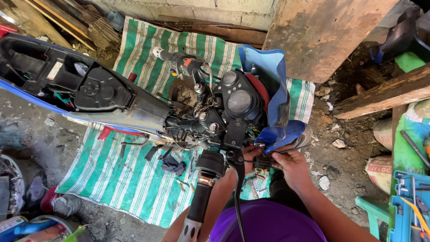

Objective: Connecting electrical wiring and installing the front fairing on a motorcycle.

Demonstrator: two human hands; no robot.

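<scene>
Far left: black moulded underseat tray of a blue motorcycle (85,85), seat off, frame lying across the scene from left to centre.
Ground cover: green-and-white striped woven tarpaulin (130,183) under the bike, spread on bare dirt.
On the tarpaulin, left of centre: dark crumpled cloth (172,165) near the frame; small pliers with pale handles (182,183) just right of it.
Far centre: far handlebar with grey grip and switch cluster (179,60), pointing away and left.
Near centre: near handlebar with black rubber grip and silver end (199,204), pointing toward the camera; black brake lever (237,179) just to its right.
Centre: black twin-dial instrument cluster (237,96), dials face up, wires exposed around it.
Left hand (251,154): reaches in under the cluster, beside the brake lever; fingers curled onto a small black ribbed plug-like part on wires (262,162).
Location of part: just near of the cluster, between the two hands, below the blue fairing edge.
Right hand (291,166): touching the same part from the right; fingers pressed together, pinching a thin metal rod-like tool (293,149) that points right.
Right of cluster: loose blue plastic front fairing (275,89), tilted open.
Far right: rusty flat metal sheet (322,36); weathered timber beam (385,94).
Near right: blue open plastic tool case (410,206), tools inside.
</scene>
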